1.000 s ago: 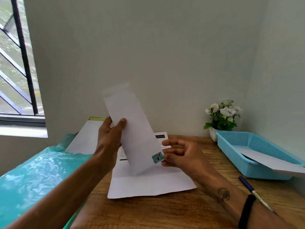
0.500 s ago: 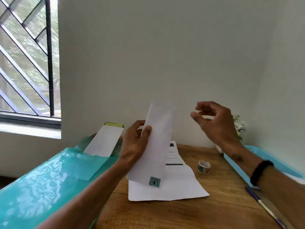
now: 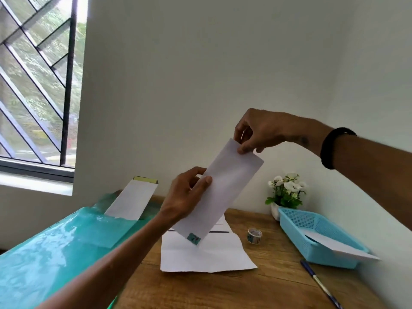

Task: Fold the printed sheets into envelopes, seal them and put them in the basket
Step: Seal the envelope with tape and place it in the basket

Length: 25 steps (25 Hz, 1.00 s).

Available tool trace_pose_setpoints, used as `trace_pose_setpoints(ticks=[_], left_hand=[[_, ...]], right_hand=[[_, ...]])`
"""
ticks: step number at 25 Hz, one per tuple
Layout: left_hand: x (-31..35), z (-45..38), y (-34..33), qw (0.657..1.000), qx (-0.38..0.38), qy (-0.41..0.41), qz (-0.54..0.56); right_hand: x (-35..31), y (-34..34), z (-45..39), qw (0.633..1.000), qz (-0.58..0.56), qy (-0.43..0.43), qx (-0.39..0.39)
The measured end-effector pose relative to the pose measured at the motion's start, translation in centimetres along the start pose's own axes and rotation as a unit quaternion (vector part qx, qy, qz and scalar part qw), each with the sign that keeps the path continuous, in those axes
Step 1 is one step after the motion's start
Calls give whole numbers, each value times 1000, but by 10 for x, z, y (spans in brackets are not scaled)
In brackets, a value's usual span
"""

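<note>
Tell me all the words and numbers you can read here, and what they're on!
No text reads clearly.
Printed sheet on the table: dark lines of print, too blurred to read.
Sticker on the envelope: a little picture, no legible words.
Tape roll: pattern only, too small.

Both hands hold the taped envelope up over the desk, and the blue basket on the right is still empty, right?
Not quite. The head view shows the blue basket already has a white envelope lying in it, one end sticking out over the rim. The rest holds: the left hand and right hand hold the taped envelope above the desk.
</note>
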<state>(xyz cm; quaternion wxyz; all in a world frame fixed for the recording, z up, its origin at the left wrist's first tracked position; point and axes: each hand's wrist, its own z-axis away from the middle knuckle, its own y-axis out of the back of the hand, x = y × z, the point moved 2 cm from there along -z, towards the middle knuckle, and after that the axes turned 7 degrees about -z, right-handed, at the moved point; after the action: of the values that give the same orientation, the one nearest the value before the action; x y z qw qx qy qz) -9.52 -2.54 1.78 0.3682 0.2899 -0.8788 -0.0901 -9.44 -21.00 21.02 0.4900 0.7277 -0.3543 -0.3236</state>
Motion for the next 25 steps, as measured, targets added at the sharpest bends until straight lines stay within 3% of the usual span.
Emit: trace_pose_setpoints(ticks=[3,5,9,12,16,20,22,25], left_hand=[[26,-22,-3,993,-29,-88,-69],[43,-37,-8,987,-9,-125,-97],[87,-35,-26,972,126,-132,-150],[127,-1,-57,964,103,-210,-126],[160,54,-121,940,-40,-302,-155],[179,88,-164,932,3,-335,-141],[182,94,-173,916,23,-365,-167],[182,107,-184,901,11,-381,-207]], right_hand=[[5,9,27,995,90,-39,32],[15,10,49,991,106,-53,64],[46,16,110,986,40,-115,115],[75,17,158,966,-47,-189,168],[108,-5,218,890,-249,-275,265],[128,-49,266,817,-365,-312,320],[135,-60,281,763,-438,-329,343],[145,-71,295,712,-508,-348,337]])
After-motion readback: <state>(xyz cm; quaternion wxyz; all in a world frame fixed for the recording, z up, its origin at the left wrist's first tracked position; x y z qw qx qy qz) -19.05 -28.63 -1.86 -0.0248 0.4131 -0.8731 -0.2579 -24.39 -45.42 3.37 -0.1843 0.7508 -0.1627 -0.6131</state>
